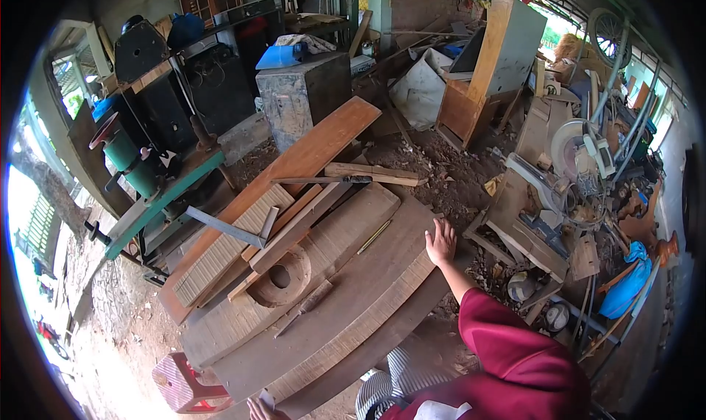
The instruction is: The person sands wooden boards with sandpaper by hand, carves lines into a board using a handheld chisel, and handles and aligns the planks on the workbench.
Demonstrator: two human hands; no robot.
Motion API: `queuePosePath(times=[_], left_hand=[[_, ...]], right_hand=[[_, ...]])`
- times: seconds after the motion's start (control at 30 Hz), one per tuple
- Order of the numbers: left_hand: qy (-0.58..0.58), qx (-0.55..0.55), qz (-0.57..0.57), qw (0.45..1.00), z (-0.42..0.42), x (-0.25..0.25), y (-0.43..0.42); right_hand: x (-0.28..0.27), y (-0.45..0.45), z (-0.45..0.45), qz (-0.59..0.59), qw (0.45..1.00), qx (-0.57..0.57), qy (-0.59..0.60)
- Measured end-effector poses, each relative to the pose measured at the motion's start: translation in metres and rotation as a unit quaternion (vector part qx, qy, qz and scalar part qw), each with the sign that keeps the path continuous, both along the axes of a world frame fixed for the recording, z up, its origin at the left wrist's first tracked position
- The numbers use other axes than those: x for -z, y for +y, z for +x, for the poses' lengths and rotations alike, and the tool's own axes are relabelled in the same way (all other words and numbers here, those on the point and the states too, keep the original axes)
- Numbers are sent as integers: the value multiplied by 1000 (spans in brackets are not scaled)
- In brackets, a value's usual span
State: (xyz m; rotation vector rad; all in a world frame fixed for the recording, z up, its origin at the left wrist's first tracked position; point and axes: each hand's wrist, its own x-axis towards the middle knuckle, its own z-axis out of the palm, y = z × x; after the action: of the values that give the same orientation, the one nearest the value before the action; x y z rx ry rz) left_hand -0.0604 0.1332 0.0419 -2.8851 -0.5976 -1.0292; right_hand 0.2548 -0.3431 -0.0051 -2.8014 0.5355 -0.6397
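Observation:
A long, curved wooden strip (353,324) with a ribbed, light face lies along the near side of a brown wooden board (257,354). My right hand (441,242) rests at its far right end, fingers stretched out and apart. At the strip's near left end, cut by the lower frame edge, my left hand (262,410) has its fingers bent beside a small pale patch I cannot identify. Farther in lie a thick plank (346,236) with a round recess (283,275), a chisel-like tool (307,306) and a yellow pencil (373,238).
A metal try square (228,227) lies on stacked wood strips beside a long reddish plank (323,144). A green machine (132,166) stands left, a red plastic stool (180,382) below. Right are a circular saw (573,152), a low wooden bench (515,221) and scrap; a cabinet (478,74) stands behind.

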Motion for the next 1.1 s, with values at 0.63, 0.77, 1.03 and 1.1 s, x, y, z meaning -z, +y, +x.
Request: queuePosePath(times=[0.63,0.77,1.03,1.1], left_hand=[[15,3,2,1000,-4,24,8],[10,-6,-1,1000,-2,18,3],[12,-12,19,1000,-4,33,8],[5,-15,14,1000,-2,32,7]], right_hand=[[2,0,0,0,1000,2,12],[2,0,1,-1,1000,2,10],[0,0,-1,-5,1000,-2,-2],[2,0,0,-7,1000,0,-1]])
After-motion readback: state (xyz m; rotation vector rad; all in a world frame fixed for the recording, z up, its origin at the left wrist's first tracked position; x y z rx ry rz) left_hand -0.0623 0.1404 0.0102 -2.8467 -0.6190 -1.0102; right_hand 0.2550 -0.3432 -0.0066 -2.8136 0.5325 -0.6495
